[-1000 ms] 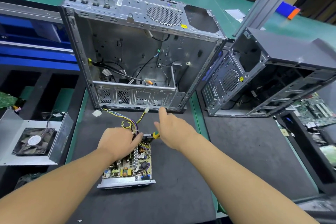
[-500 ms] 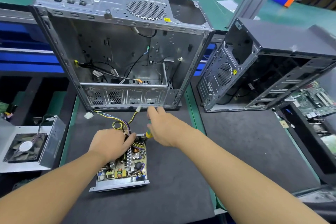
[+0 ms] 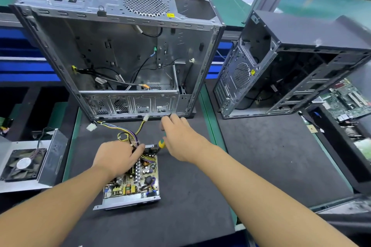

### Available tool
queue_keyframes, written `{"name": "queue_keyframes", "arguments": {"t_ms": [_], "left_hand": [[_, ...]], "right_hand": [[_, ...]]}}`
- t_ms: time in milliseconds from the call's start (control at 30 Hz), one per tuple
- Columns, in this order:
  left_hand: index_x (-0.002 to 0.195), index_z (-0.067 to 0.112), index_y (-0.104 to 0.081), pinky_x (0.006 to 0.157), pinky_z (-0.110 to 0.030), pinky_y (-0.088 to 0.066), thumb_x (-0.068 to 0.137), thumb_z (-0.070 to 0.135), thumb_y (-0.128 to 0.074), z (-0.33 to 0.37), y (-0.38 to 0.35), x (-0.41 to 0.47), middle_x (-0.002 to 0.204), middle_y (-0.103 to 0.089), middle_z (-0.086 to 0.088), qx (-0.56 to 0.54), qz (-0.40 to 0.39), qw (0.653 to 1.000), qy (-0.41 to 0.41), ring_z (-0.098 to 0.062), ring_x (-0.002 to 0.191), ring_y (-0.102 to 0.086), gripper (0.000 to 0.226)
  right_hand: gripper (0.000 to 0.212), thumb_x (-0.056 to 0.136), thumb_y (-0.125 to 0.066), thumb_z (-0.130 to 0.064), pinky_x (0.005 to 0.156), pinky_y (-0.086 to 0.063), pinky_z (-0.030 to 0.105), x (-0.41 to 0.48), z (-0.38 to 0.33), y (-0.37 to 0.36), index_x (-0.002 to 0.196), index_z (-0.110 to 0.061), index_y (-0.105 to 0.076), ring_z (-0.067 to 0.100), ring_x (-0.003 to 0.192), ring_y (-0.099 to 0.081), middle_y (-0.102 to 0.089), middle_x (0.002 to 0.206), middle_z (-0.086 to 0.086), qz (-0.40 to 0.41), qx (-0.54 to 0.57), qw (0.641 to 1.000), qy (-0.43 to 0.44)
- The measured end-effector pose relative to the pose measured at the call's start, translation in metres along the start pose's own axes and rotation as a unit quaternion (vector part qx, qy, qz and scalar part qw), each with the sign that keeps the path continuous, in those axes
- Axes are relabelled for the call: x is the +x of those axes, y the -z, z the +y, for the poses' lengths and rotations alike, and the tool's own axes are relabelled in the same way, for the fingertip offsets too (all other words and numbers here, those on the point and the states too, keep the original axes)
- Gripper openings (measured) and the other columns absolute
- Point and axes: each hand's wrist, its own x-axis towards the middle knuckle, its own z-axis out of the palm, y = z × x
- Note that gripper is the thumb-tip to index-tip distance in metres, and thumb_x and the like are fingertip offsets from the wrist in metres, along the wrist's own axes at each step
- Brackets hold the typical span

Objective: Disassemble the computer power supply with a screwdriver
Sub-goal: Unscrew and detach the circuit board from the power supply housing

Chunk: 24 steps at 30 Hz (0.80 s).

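Versus half a second ago: both hands stay where they were at the power supply's far end. Only the view has drifted slightly.

Far left: a loose sheet-metal cover [image 3: 50,158] with a black square fan [image 3: 23,164] lies flat.

The left hand [image 3: 116,156] holds the far end of the power supply [image 3: 132,186], fingers curled down where the wires leave it and thumb pointing right. The power supply lies on the dark, matte worktop [image 3: 261,166] between the person and the silver case [image 3: 120,56]. It is a shallow bare-metal tray with the board exposed and crowded with coils and capacitors. Its long axis runs near to far, wire end pointing away, towards the case. The wire bundle [image 3: 128,132], yellow, purple and black, loops out to white plugs.

The right hand [image 3: 180,138] grips the screwdriver [image 3: 161,143]. A glossy yellow-green piece of the handle shows under the palm, by the tray's far right corner. The shaft is hidden, so its direction cannot be told. The fingertips reach the case's lower edge.

The silver case is open, perforated steel. Right: black case [image 3: 301,36], then a green motherboard [image 3: 345,100].
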Motion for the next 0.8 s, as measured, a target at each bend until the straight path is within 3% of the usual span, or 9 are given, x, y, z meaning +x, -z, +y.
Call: {"name": "queue_keyframes", "arguments": {"t_ms": [100,200,267,367,467,567,700,800], "left_hand": [[0.046,0.014,-0.045,0.045,-0.025,-0.036,0.094,0.063,-0.009,0.0,0.001,0.001,0.042,-0.05,0.001,-0.002,-0.002,1.0,0.0,-0.009,0.043,-0.05,0.077],[0.053,0.015,-0.053,0.045,-0.026,-0.03,0.094,0.063,-0.008,0.001,0.001,0.001,0.046,-0.052,0.002,0.004,-0.001,1.0,-0.001,-0.008,0.046,-0.048,0.077],[0.055,0.015,-0.056,0.046,-0.027,-0.029,0.094,0.064,-0.008,0.001,0.001,0.001,0.046,-0.052,0.002,0.004,-0.004,1.0,0.0,-0.008,0.047,-0.05,0.079],[0.052,0.015,-0.054,0.046,-0.026,-0.032,0.093,0.064,-0.006,0.0,0.001,0.001,0.045,-0.053,0.001,0.001,-0.002,1.0,0.0,-0.008,0.047,-0.051,0.08],[0.056,0.016,-0.058,0.046,-0.026,-0.031,0.093,0.063,-0.006,0.0,0.001,0.001,0.047,-0.053,0.003,0.003,0.002,1.0,-0.003,-0.008,0.049,-0.051,0.079],[0.06,0.017,-0.061,0.046,-0.027,-0.029,0.094,0.063,-0.006,0.0,0.001,0.001,0.049,-0.054,0.002,0.008,-0.001,1.0,-0.002,-0.009,0.05,-0.05,0.079],[0.052,0.016,-0.052,0.046,-0.026,-0.031,0.093,0.063,-0.007,0.001,0.001,0.001,0.046,-0.052,0.002,0.001,0.004,1.0,0.002,-0.007,0.046,-0.047,0.077],[0.051,0.016,-0.053,0.045,-0.026,-0.03,0.093,0.063,-0.006,0.0,0.001,0.0,0.046,-0.052,0.002,0.0,0.004,1.0,-0.004,-0.007,0.046,-0.047,0.078]], "right_hand": [[0.031,0.091,-0.048,-0.009,0.084,-0.035,0.035,0.0,-0.003,0.006,0.121,-0.013,-0.038,0.026,0.108,-0.033,-0.038,0.121,0.006,-0.035,0.112,0.993,-0.015],[0.033,0.097,-0.049,-0.032,0.085,-0.041,0.044,-0.002,-0.009,0.002,0.121,-0.014,-0.035,0.032,0.11,-0.04,-0.04,0.121,0.01,-0.035,0.124,0.99,-0.054],[0.029,0.102,-0.039,-0.043,0.074,-0.042,0.045,-0.001,-0.011,0.002,0.111,-0.016,-0.032,0.035,0.096,-0.048,-0.043,0.109,0.012,-0.025,0.101,0.991,-0.082],[0.019,0.104,-0.035,-0.034,0.07,-0.042,0.044,0.001,-0.01,0.002,0.104,-0.016,-0.03,0.037,0.084,-0.051,-0.047,0.101,0.012,-0.018,0.105,0.992,-0.072],[0.016,0.1,-0.043,-0.018,0.078,-0.039,0.042,0.001,-0.004,0.006,0.113,-0.014,-0.036,0.031,0.099,-0.043,-0.042,0.116,0.009,-0.03,0.11,0.993,-0.039],[0.027,0.091,-0.049,-0.009,0.076,-0.031,0.035,0.001,0.002,0.009,0.113,-0.017,-0.037,0.024,0.102,-0.031,-0.035,0.112,0.001,-0.054,0.101,0.993,-0.035],[0.028,0.099,-0.048,-0.034,0.081,-0.04,0.042,0.0,0.0,0.005,0.114,-0.014,-0.038,0.033,0.108,-0.044,-0.041,0.117,0.006,-0.039,0.109,0.992,-0.057],[0.027,0.104,-0.034,-0.041,0.066,-0.043,0.042,-0.002,-0.001,0.001,0.107,-0.014,-0.034,0.037,0.087,-0.055,-0.051,0.103,0.011,-0.005,0.028,0.998,-0.064]]}}
